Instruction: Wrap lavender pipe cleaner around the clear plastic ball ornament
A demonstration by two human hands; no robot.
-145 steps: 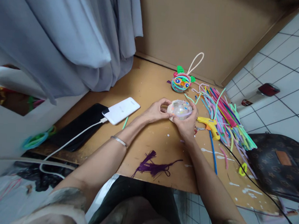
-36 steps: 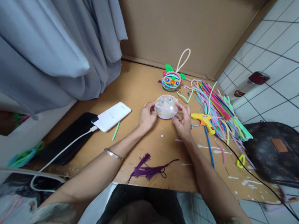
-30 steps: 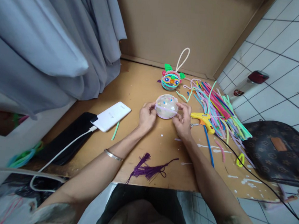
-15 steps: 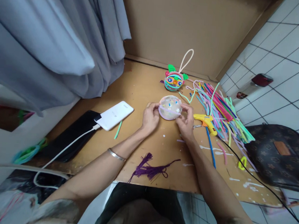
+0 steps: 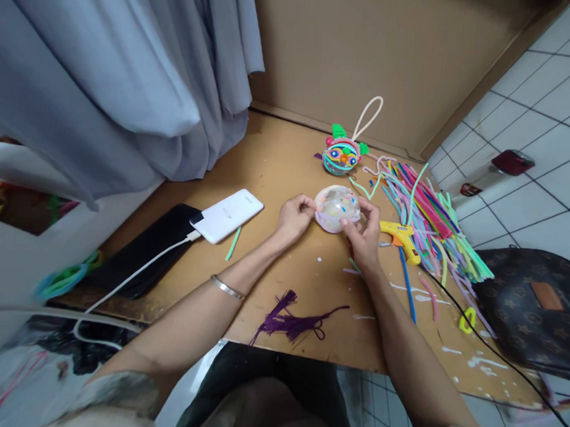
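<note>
The right hand is clamping its grip on the ball, thumb in front and fingers behind. The left hand is keeping thumb and fingers together at the ball's left edge, seemingly pinching the lilac strip there, though the contact is too small to be sure. The ball is sitting between the two hands over the middle of the worktop; whether it is touching the wood is unclear.

The person seems to be fitting or adjusting the strip around the ball. As a judgement, the next move is calling for a steady right hand and light left fingers, easing the strip flush without denting the clear wall. The ball is showing coloured specks, but whether they are lying inside or sticking to the surface cannot be told.

Just behind, the ornament is standing on its clear, rounded base, its contents unreadable. The glue gun is lying beside the right hand, near the stems. Farther right, the bag is revealing nothing of its contents. Purple tassels are lying near the front edge.
</note>
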